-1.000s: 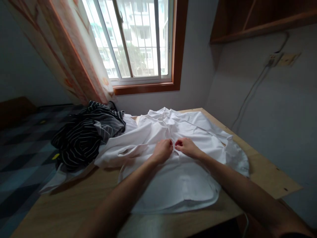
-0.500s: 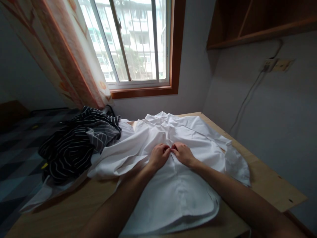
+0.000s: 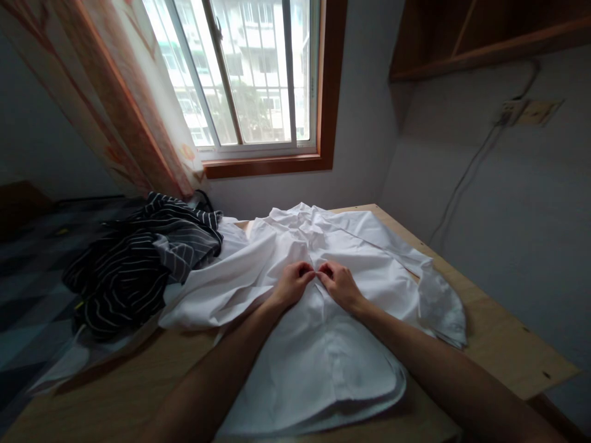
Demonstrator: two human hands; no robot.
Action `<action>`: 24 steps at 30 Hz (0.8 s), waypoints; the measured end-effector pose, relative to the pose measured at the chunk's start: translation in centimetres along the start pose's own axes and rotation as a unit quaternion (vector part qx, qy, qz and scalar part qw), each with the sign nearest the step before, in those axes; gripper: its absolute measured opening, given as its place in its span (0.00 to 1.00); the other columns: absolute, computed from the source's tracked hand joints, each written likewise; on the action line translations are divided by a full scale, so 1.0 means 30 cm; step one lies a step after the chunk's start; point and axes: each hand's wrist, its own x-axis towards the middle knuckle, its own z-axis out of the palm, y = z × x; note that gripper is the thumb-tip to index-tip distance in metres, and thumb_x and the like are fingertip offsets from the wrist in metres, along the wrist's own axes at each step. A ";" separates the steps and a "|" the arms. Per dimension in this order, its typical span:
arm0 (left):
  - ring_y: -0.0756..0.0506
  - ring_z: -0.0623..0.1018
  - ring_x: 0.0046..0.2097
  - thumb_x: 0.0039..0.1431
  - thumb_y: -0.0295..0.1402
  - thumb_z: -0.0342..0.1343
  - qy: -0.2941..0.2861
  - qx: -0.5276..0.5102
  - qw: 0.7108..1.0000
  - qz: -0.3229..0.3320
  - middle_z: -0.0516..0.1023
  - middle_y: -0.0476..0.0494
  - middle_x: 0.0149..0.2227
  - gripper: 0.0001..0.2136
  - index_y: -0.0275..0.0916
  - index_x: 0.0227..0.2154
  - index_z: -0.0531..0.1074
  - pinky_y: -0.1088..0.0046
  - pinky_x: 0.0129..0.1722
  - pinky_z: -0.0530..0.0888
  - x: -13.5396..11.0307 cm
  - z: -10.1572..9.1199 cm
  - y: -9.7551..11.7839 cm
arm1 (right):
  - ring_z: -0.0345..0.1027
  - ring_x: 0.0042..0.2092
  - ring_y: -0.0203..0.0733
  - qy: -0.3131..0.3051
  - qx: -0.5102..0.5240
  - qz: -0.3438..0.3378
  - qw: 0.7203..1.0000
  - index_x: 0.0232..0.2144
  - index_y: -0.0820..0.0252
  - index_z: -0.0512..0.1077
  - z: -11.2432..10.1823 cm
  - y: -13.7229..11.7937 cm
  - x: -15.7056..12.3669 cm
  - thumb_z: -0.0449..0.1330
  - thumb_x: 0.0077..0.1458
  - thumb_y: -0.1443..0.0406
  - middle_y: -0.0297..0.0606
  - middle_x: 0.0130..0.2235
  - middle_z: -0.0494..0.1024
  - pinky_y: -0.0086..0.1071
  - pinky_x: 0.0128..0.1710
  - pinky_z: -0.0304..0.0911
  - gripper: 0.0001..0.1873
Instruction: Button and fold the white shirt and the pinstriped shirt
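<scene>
A white shirt (image 3: 332, 363) lies spread on a wooden table (image 3: 508, 351), its hem toward me and its rumpled collar end toward the window. My left hand (image 3: 290, 284) and my right hand (image 3: 336, 283) meet at the shirt's middle front, fingers curled and pinching the fabric along its centre line. The fingertips of both hands almost touch. What sits between the fingertips is too small to see.
A black garment with white stripes (image 3: 143, 261) is heaped on the table's left, partly over the shirt. Behind it hang a patterned curtain (image 3: 120, 92) and a wood-framed window (image 3: 258, 80). A cable (image 3: 462, 184) runs down the right wall from a socket (image 3: 510, 114).
Both hands have crept a little farther up the shirt's centre line and closer together. My view shifted slightly; the shirt lies much as before.
</scene>
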 end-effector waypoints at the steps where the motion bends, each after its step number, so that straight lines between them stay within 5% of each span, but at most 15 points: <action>1: 0.50 0.68 0.28 0.51 0.33 0.56 0.001 -0.002 1.000 0.000 0.72 0.50 0.24 0.07 0.35 0.24 0.73 0.76 0.30 0.65 -0.001 0.002 0.000 | 0.68 0.34 0.41 -0.001 -0.003 0.001 1.000 0.29 0.59 0.70 0.000 -0.002 -0.002 0.57 0.55 0.65 0.38 0.31 0.76 0.31 0.36 0.59 0.04; 10: 0.49 0.72 0.31 0.53 0.30 0.56 0.075 0.023 0.997 0.003 0.75 0.49 0.27 0.03 0.36 0.27 0.73 0.75 0.33 0.68 -0.020 0.042 0.035 | 0.67 0.35 0.43 0.068 -0.035 0.030 0.997 0.29 0.58 0.70 0.035 -0.017 -0.008 0.54 0.55 0.65 0.39 0.31 0.76 0.34 0.38 0.58 0.07; 19: 0.51 0.71 0.28 0.55 0.33 0.55 0.023 -0.049 0.998 0.022 0.72 0.52 0.25 0.07 0.36 0.35 0.71 0.76 0.30 0.68 -0.027 0.037 0.011 | 0.65 0.30 0.38 0.014 0.189 0.056 0.980 0.28 0.60 0.72 0.057 0.051 0.021 0.55 0.51 0.57 0.34 0.27 0.74 0.31 0.31 0.60 0.12; 24: 0.50 0.71 0.28 0.54 0.30 0.54 0.074 0.005 0.997 0.025 0.73 0.52 0.25 0.04 0.38 0.32 0.71 0.76 0.31 0.67 -0.031 0.032 0.018 | 0.64 0.29 0.37 -0.062 0.198 0.054 0.977 0.28 0.61 0.73 0.004 0.043 0.022 0.55 0.53 0.56 0.34 0.26 0.74 0.30 0.30 0.58 0.15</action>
